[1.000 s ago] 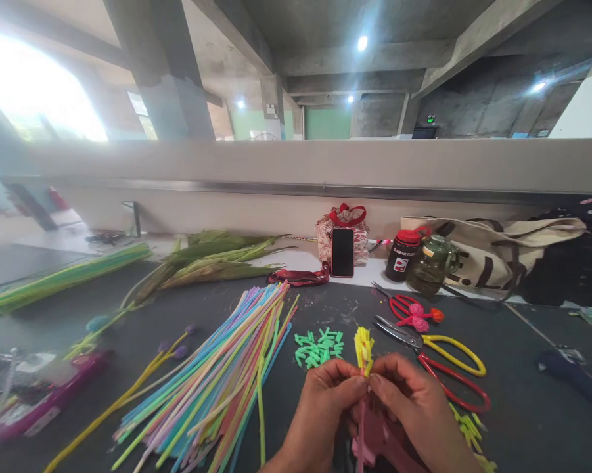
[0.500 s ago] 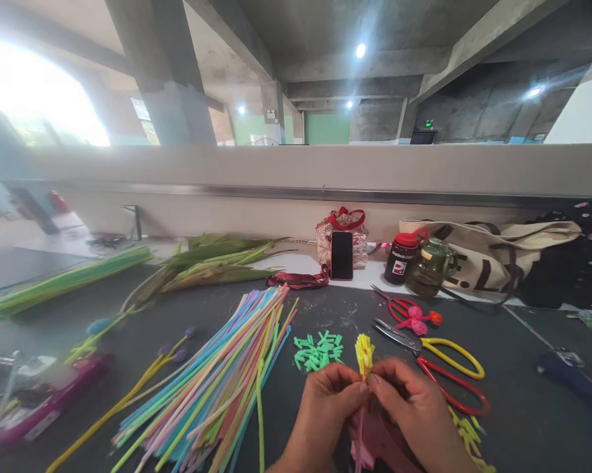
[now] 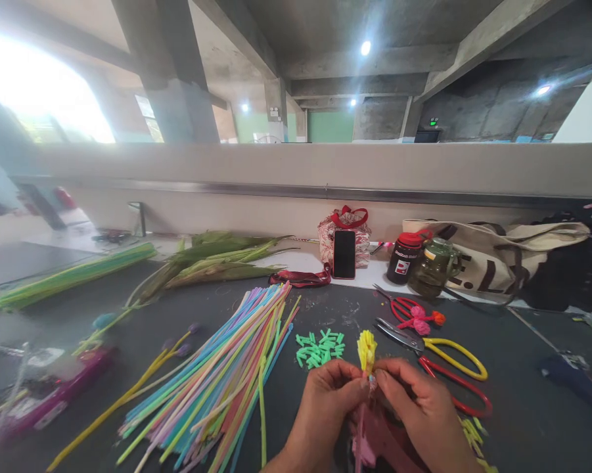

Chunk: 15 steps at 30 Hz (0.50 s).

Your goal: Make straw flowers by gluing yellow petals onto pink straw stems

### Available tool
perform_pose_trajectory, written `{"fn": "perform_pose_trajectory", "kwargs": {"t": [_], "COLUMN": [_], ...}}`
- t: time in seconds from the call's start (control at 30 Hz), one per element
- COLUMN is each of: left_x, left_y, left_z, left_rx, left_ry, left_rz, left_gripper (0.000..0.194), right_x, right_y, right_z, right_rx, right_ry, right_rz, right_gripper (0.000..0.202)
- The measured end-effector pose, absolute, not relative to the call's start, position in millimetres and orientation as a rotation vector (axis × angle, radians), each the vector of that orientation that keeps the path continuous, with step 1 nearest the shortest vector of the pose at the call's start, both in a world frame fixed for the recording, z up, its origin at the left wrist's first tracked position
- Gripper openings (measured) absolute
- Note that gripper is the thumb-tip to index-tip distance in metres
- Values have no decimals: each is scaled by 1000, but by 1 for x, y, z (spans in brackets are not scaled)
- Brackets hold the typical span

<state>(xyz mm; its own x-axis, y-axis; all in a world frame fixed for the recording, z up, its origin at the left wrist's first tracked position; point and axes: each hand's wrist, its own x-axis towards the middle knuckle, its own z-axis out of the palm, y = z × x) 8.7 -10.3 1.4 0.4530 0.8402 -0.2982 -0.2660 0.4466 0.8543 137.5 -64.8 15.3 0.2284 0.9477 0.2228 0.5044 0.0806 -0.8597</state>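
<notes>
My left hand (image 3: 328,410) pinches the base of a small bundle of short yellow pieces (image 3: 367,351), upright at the bottom centre. Close on its right, my right hand (image 3: 416,407) has thumb and forefinger closed at the same base, where a thin pinkish stem runs down between the hands. Short green pieces (image 3: 320,348) lie in a pile just beyond my left hand. Scissors with one yellow and one red handle (image 3: 456,355) rest beside my right hand, and short yellow-green pieces (image 3: 473,433) lie to its right.
Long pastel sticks (image 3: 217,374) spread across the left centre. Behind stand a phone (image 3: 344,254), a black bottle (image 3: 403,259) and a green jug (image 3: 431,268). Red-handled scissors (image 3: 401,309), corn husks (image 3: 217,259) and a purple tool (image 3: 64,394) lie around the dark table (image 3: 517,374).
My right hand's fingertips have moved slightly right, showing more of the base under the yellow bundle. The whole view has shifted a little.
</notes>
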Motion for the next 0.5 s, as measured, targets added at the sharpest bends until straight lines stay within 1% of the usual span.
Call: {"fn": "perform_pose_trajectory", "kwargs": {"t": [0.2,0.5], "left_x": [9,12], "left_y": [-11,-12], "left_z": [-1,-3], "left_rx": [817,816], "left_ry": [816,825], "left_rz": [788,750], "left_gripper": [35,39], "right_x": [137,138], "right_y": [-63,-61], "right_z": [10,9], "right_rx": [-1568,-1560], "right_ry": [-1403,-1408], "right_rz": [658,586], "right_gripper": [25,22]}}
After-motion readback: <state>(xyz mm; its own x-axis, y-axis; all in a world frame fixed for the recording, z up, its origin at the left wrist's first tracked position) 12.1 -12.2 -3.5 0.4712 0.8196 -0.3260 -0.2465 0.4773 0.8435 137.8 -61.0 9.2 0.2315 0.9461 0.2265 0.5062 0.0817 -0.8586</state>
